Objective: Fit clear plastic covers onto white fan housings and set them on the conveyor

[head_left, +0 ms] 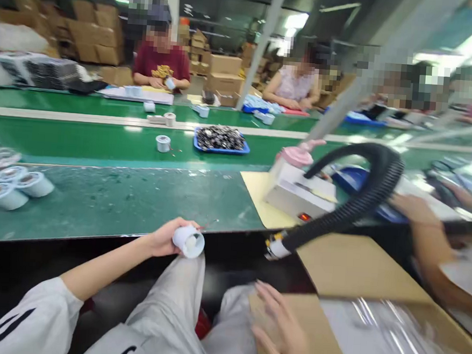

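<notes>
A white cylindrical cup-like part [189,242] is held in my left hand [167,238], just in front of the bench edge and above my knee. Its open end faces toward me, with a pale round piece inside. My right hand [280,328] is at the lower middle, blurred, fingers spread and holding nothing, beside a cardboard box [302,324]. Several similar white cylinders [35,184] rest on the green bench [109,200] at the left.
A white machine [299,197] with a black hose [347,206] stands right of centre. A blue tray [221,150] of small dark parts and a white cylinder [163,144] sit on the green belt [80,139]. Co-workers sit opposite; another person's arm [429,239] is at the right.
</notes>
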Tool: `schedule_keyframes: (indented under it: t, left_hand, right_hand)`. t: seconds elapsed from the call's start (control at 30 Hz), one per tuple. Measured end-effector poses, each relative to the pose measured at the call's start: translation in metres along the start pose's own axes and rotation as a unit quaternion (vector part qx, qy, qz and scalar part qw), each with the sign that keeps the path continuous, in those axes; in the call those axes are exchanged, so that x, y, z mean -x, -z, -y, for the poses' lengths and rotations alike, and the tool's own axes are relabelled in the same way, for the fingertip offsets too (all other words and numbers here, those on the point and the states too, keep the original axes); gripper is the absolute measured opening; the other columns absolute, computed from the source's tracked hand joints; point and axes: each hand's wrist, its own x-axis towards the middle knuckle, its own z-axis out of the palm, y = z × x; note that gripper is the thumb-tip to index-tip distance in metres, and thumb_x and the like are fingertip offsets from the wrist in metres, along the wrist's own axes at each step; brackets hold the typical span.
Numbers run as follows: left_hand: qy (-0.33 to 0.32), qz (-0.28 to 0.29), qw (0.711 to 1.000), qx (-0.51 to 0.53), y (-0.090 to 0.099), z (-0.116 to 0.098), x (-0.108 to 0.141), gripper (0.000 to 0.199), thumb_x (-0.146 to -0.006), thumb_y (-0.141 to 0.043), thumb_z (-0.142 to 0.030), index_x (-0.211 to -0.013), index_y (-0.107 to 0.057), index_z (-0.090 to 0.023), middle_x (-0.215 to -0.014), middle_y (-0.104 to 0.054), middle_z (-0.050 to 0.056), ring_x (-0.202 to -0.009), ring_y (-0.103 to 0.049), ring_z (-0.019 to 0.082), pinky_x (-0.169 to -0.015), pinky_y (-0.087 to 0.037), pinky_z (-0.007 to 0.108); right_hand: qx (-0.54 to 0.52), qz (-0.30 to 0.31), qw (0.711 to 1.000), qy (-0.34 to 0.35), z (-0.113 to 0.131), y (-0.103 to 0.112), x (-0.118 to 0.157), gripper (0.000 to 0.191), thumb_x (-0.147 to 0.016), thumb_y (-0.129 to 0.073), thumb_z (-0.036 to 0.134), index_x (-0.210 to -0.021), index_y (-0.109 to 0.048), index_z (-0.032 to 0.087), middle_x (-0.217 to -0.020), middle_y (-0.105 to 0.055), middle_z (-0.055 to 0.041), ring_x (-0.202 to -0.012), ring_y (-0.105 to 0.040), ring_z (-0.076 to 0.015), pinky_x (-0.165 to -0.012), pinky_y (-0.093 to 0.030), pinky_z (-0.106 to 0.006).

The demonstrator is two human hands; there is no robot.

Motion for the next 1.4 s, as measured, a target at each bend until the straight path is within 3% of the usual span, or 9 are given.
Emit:
schedule_keyframes:
  t: [0.1, 0.2, 0.3, 0.4, 0.57, 0.87, 1.0, 1.17, 1.4]
  left_hand:
    - [0.002, 0.167, 0.986, 0.001, -0.049, 0.011, -0.004, 0.051, -0.078, -0.056, -0.065, -0.086, -0.068, -0.016, -0.084, -0.068, 0.006, -0.068, -0.058, 0.015, -0.063, -0.047, 0.026]
    - [-0.006, 0.266, 0.963, -0.037, -0.067, 0.010, -0.001, 0.036, -0.081, -0.069, -0.052, -0.090, -0.073, -0.017, -0.087, -0.071, 0.003, -0.077, -0.059, 0.015, -0.071, -0.047, 0.026]
    - [-0.111, 0.236, 0.951, -0.165, -0.072, 0.006, 0.006, 0.024, -0.091, -0.062, -0.039, -0.098, -0.073, -0.019, -0.099, -0.069, 0.005, -0.093, -0.061, 0.019, -0.088, -0.046, 0.031]
    - [-0.196, 0.152, 0.938, -0.242, -0.076, 0.010, 0.013, 0.027, -0.091, -0.064, -0.042, -0.105, -0.071, -0.020, -0.104, -0.064, 0.007, -0.096, -0.059, 0.021, -0.088, -0.046, 0.034]
    - [-0.223, 0.121, 0.942, -0.221, -0.079, 0.025, 0.014, 0.061, -0.065, -0.084, -0.061, -0.111, -0.073, -0.023, -0.100, -0.059, 0.005, -0.094, -0.060, 0.023, -0.084, -0.050, 0.035]
    - [-0.271, 0.156, 0.916, -0.251, -0.066, 0.034, 0.009, 0.065, -0.062, -0.085, -0.061, -0.117, -0.075, -0.025, -0.101, -0.059, 0.007, -0.094, -0.060, 0.023, -0.087, -0.053, 0.039]
    - [-0.249, 0.226, 0.904, -0.263, -0.063, 0.033, 0.009, 0.066, -0.068, -0.085, -0.054, -0.127, -0.069, -0.029, -0.125, -0.062, 0.011, -0.114, -0.061, 0.029, -0.101, -0.051, 0.045]
    - [-0.185, 0.250, 0.931, -0.193, -0.070, 0.028, 0.017, 0.069, -0.070, -0.087, -0.037, -0.134, -0.063, -0.028, -0.134, -0.065, 0.011, -0.122, -0.061, 0.030, -0.103, -0.051, 0.045]
    - [-0.041, 0.226, 0.973, 0.004, -0.075, 0.030, 0.027, 0.069, -0.073, -0.084, -0.035, -0.135, -0.059, -0.023, -0.140, -0.060, 0.014, -0.113, -0.065, 0.026, -0.091, -0.056, 0.037]
  right_hand:
    - [0.119, -0.010, 0.992, 0.039, 0.012, -0.019, 0.003, 0.053, -0.094, -0.061, 0.031, -0.145, -0.053, 0.037, -0.137, -0.060, -0.0116, -0.115, -0.064, -0.0366, -0.088, -0.061, -0.052]
    - [0.192, -0.022, 0.981, -0.003, 0.013, -0.032, -0.005, 0.045, -0.091, -0.059, 0.016, -0.132, -0.065, 0.030, -0.144, -0.053, -0.0150, -0.117, -0.058, -0.0381, -0.090, -0.058, -0.056]
    - [0.131, 0.007, 0.990, -0.057, 0.012, -0.034, -0.002, 0.032, -0.084, -0.060, 0.004, -0.102, -0.074, 0.025, -0.142, -0.053, -0.0140, -0.120, -0.057, -0.0353, -0.090, -0.058, -0.053]
    - [-0.026, 0.031, 0.992, -0.117, 0.015, -0.032, 0.008, 0.010, -0.080, -0.075, 0.015, -0.083, -0.068, 0.022, -0.129, -0.056, -0.0118, -0.118, -0.060, -0.0310, -0.093, -0.057, -0.047]
    - [-0.141, -0.019, 0.973, -0.184, 0.020, -0.032, 0.013, 0.021, -0.094, -0.063, 0.036, -0.080, -0.070, 0.022, -0.120, -0.060, -0.0119, -0.115, -0.062, -0.0292, -0.094, -0.056, -0.046]
    - [-0.149, -0.018, 0.973, -0.173, 0.027, -0.028, 0.012, 0.025, -0.094, -0.059, 0.030, -0.073, -0.070, 0.022, -0.109, -0.062, -0.0115, -0.104, -0.067, -0.0273, -0.084, -0.058, -0.041]
    - [-0.257, -0.047, 0.935, -0.240, 0.026, -0.026, 0.010, 0.032, -0.086, -0.070, 0.039, -0.061, -0.062, 0.021, -0.101, -0.062, -0.0095, -0.101, -0.070, -0.0281, -0.073, -0.060, -0.036]
    - [-0.362, -0.082, 0.885, -0.281, 0.020, -0.021, 0.008, 0.040, -0.080, -0.078, 0.050, -0.057, -0.063, 0.021, -0.100, -0.070, -0.0084, -0.102, -0.072, -0.0296, -0.088, -0.060, -0.044]
    - [-0.197, 0.008, 0.972, -0.130, 0.023, -0.017, 0.017, 0.033, -0.081, -0.082, 0.038, -0.113, -0.076, 0.030, -0.139, -0.064, -0.0094, -0.128, -0.061, -0.0317, -0.109, -0.050, -0.050]
